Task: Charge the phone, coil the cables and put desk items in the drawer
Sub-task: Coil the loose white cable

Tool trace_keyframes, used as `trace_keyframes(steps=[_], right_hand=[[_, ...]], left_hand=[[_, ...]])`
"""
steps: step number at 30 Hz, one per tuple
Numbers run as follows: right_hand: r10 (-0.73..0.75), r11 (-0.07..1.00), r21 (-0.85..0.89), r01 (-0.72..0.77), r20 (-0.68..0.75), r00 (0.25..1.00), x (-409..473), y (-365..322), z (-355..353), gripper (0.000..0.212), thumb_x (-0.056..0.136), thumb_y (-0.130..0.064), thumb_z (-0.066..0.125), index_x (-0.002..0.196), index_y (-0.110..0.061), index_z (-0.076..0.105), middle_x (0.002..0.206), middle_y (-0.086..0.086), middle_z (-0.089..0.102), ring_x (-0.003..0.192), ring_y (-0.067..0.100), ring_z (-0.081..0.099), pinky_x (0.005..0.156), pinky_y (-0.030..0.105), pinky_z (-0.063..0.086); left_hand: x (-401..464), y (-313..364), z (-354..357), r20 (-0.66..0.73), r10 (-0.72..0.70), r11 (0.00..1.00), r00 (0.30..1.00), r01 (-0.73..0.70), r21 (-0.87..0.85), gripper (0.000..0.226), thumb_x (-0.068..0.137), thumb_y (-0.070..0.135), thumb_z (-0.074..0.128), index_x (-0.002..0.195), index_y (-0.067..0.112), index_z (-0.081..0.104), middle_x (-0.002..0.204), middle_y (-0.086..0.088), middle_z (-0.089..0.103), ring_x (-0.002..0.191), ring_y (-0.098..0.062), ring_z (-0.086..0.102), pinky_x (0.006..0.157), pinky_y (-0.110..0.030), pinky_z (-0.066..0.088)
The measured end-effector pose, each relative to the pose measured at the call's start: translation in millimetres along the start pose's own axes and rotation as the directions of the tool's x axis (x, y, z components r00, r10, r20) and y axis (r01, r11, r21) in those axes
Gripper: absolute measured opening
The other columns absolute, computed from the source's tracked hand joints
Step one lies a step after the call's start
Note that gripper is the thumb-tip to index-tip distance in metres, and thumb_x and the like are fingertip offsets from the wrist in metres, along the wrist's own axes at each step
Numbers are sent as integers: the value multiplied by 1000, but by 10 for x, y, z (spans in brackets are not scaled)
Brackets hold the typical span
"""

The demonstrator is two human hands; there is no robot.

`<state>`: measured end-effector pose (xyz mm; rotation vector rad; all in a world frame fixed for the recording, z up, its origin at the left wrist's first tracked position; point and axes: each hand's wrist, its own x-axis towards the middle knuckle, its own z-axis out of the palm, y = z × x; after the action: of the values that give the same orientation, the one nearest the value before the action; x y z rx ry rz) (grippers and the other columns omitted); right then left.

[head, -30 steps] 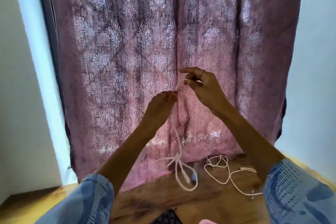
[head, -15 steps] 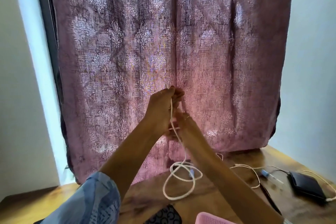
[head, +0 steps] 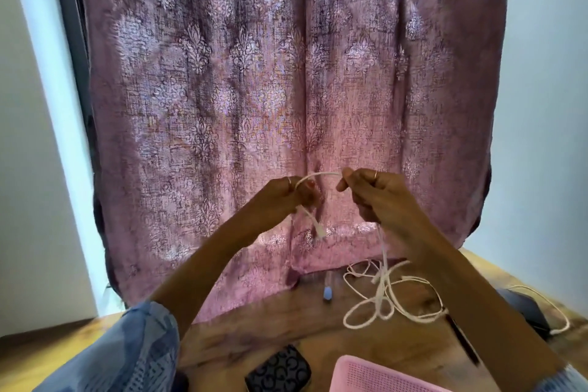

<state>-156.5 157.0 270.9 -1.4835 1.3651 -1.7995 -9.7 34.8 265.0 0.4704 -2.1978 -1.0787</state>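
I hold a white cable (head: 318, 176) raised in front of the pink curtain. My left hand (head: 286, 197) grips one part of it, and a short end with a plug hangs just below that fist. My right hand (head: 372, 191) pinches the cable a little to the right, so a short arc spans between both hands. From my right hand the cable drops to loose loops (head: 381, 309) lying on the wooden desk (head: 270, 328). A dark phone (head: 525, 309) lies at the right, partly behind my right forearm, with a white cable running to it.
A pink perforated basket (head: 378, 375) sits at the bottom edge. A black patterned case (head: 280, 371) lies left of it. A small blue-tipped object (head: 327, 291) rests near the curtain's hem. A dark pen (head: 464, 340) lies by my right arm. Pale walls flank the curtain (head: 286, 89).
My right hand rose from below my left hand and moved right, pulling a short span of cable between them. The loops on the desk shifted to the right.
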Motion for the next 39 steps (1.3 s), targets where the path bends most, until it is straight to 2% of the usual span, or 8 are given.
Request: trace_keyframes(steps=[6, 18, 21, 24, 27, 29, 35, 39], right_hand=[[-2, 999, -39, -3, -138, 990, 29, 111, -384, 31, 93, -30, 52, 70, -14, 66, 42, -11, 30, 35, 5, 20, 37, 14, 21], [143, 981, -132, -143, -8, 990, -222, 504, -533, 34, 100, -27, 39, 80, -9, 60, 50, 1, 43, 39, 13, 44, 40, 22, 37], [189, 970, -167, -177, 63, 980, -275, 538, -670, 31, 100, -27, 37, 84, -12, 59, 51, -1, 40, 39, 10, 42, 38, 19, 34], [197, 957, -244, -155, 159, 968, -299, 478, -741, 29, 101, -22, 36, 89, -9, 58, 49, -7, 36, 38, 6, 34, 39, 17, 32], [169, 923, -375, -89, 186, 968, -296, 378, -829, 21, 100, -15, 41, 99, -5, 59, 48, -13, 36, 38, 0, 34, 40, 13, 34], [140, 885, -465, -21, 223, 965, -284, 346, -893, 18, 99, -11, 43, 104, -5, 59, 49, -10, 37, 36, 0, 36, 41, 11, 34], [143, 827, -558, 73, 333, 932, -284, 238, -1130, 21, 97, -10, 49, 109, 0, 63, 61, 0, 48, 41, -1, 45, 45, 8, 36], [90, 723, -669, 174, 340, 936, -254, 146, -1438, 21, 92, -23, 58, 100, -8, 71, 79, 13, 68, 59, 13, 53, 60, 28, 44]], left_hand=[[68, 179, 204, 123, -69, 596, 990, 140, -790, 21, 89, 25, 49, 77, 10, 55, 47, 5, 38, 40, -6, 39, 39, -16, 34], [417, 644, 781, 56, 122, 284, 991, 19, -959, 33, 100, 17, 35, 131, 14, 45, 74, 0, 67, 49, -4, 54, 41, -10, 41], [575, 627, 860, -22, 142, 347, 990, -70, -935, 36, 103, 14, 31, 138, 17, 39, 115, -7, 67, 106, -17, 65, 81, -19, 55], [691, 544, 996, -113, 151, 595, 982, -182, -783, 50, 102, 7, 31, 148, 24, 24, 141, 1, 49, 134, -13, 42, 109, -24, 36], [775, 436, 1143, -187, 313, 900, 931, -354, -255, 54, 103, 15, 33, 151, 25, 10, 145, 14, 39, 107, 0, 56, 97, -12, 38], [831, 388, 1242, -141, 384, 923, 913, -386, 16, 57, 103, 21, 30, 151, 26, 1, 143, 18, 37, 62, 4, 48, 70, -3, 39], [784, 428, 1398, 234, 303, 927, 924, -342, 152, 51, 104, 13, 31, 150, 27, 16, 108, -9, 67, 80, -33, 66, 71, -32, 53], [736, 466, 1450, 381, 254, 913, 889, -351, 210, 24, 104, 20, 33, 105, 19, 57, 63, 8, 59, 55, -11, 55, 57, -23, 44]])
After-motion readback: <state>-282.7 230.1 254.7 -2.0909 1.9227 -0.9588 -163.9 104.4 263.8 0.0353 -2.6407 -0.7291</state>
